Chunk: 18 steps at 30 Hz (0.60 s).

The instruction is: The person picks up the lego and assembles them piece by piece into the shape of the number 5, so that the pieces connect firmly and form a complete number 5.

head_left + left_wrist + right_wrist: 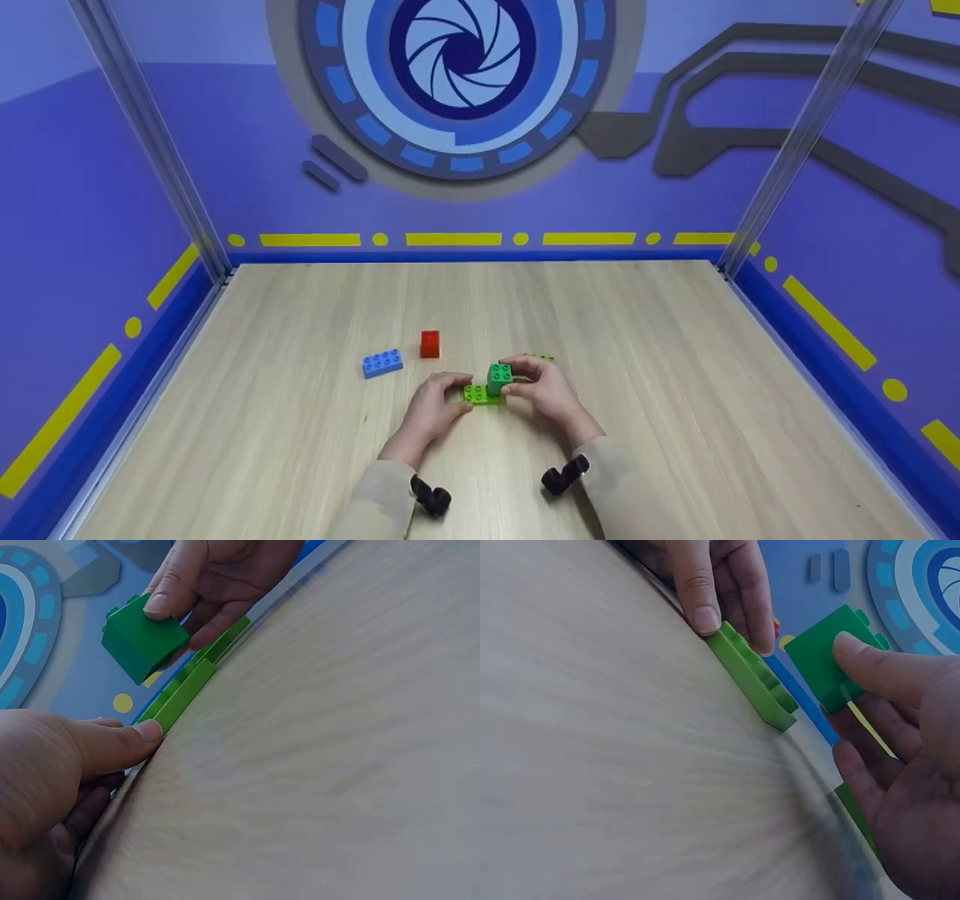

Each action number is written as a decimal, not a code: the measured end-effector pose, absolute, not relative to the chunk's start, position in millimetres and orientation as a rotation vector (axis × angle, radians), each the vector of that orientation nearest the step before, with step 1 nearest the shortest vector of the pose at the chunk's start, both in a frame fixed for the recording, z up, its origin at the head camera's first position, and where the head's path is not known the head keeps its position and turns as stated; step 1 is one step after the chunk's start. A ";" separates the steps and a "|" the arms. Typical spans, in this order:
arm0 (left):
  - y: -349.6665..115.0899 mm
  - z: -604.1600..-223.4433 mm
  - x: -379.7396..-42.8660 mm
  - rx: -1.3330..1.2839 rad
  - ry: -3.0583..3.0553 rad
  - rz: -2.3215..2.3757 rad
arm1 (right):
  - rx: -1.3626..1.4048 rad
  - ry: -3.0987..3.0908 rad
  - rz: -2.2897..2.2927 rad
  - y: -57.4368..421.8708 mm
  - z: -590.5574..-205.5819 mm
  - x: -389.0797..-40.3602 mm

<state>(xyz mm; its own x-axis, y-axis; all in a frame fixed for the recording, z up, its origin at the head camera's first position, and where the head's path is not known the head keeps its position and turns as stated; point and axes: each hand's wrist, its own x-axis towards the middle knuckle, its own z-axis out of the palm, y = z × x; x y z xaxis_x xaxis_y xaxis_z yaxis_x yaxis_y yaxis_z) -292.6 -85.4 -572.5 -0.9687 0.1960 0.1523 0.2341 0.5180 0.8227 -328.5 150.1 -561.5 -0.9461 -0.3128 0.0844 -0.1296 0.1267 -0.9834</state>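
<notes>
A flat lime-green toy brick [475, 395] with studs on top lies on the table. My left hand [433, 409] pinches its left end between thumb and fingers, as the left wrist view [177, 699] also shows. Just above the other end, my right hand [549, 388] holds a dark green toy brick [499, 379] between thumb and fingers, studs up. In the right wrist view the dark green brick [832, 656] hangs apart from the lime-green brick [751, 676]. Behind the right fingers, a second lime-green piece [546, 358] is mostly hidden.
To the left of the hands lie a blue brick [382, 363] and, a little farther back, a red brick [430, 344]. Blue-purple panels [225, 165] wall in the back and sides of the wooden table [300, 322]. Metal posts [154, 139] rise at the back corners.
</notes>
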 end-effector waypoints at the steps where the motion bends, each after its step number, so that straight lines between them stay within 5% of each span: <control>1: -85.4 -572.5 -292.5 -0.387 -2.702 -1.469 | -0.450 2.248 -1.924 149.9 -561.7 -328.0; 18: -85.5 -570.2 -290.8 -0.365 -2.715 -1.484 | -0.435 2.270 -1.862 146.2 -564.6 -325.6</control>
